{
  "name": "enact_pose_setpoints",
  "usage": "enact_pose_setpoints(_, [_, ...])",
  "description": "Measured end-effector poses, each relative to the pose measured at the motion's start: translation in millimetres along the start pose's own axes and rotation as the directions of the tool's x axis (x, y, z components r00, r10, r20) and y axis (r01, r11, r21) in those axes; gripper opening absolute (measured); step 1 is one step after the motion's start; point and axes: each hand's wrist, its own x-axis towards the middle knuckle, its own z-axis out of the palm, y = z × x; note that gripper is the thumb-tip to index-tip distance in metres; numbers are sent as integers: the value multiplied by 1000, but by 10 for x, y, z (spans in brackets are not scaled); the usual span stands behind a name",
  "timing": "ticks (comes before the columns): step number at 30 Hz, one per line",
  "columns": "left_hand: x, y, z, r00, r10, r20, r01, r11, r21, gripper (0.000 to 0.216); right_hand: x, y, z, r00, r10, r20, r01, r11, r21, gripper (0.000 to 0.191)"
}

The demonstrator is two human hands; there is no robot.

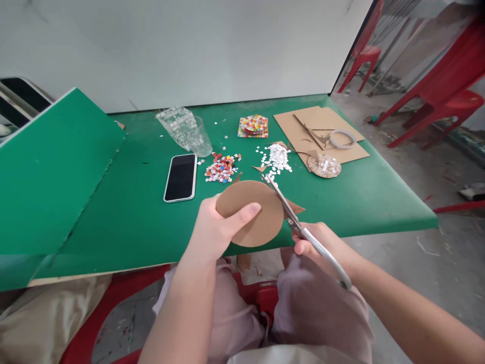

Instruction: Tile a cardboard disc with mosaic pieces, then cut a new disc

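Observation:
My left hand (217, 230) pinches a brown cardboard disc (261, 220), thumb on top, holding it over the near edge of the green table (129, 212). My right hand (322, 242) grips silver scissors (295, 220); their blades run along the disc's right edge, where a brown offcut (295, 207) sticks out. Both hands are closed on what they hold.
On the table lie a phone (181, 177), a glass with a clear sheet (187, 131), coloured mosaic bits (222, 168), white bits (278, 156), a mosaic coaster (253, 126), cardboard sheets (322, 132), a tape ring (341, 139) and a small disc (324, 166). Red chairs (447, 96) stand at the right.

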Motion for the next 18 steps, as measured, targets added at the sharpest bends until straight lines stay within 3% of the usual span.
enact_pose_setpoints(6, [-3,-5,-13,986,-41,163,31,998,58,23,6,8,-13,977,-151,153,118,972,204,67])
enact_pose_setpoints(11, [-44,-37,51,1000,-1,28,0,999,36,21,8,-19,-27,979,-158,132,131,972,195,66])
enact_pose_setpoints(18, [-15,-40,53,1000,8,13,-9,997,77,23,17,-39,-45,995,-75,65,69,993,95,68])
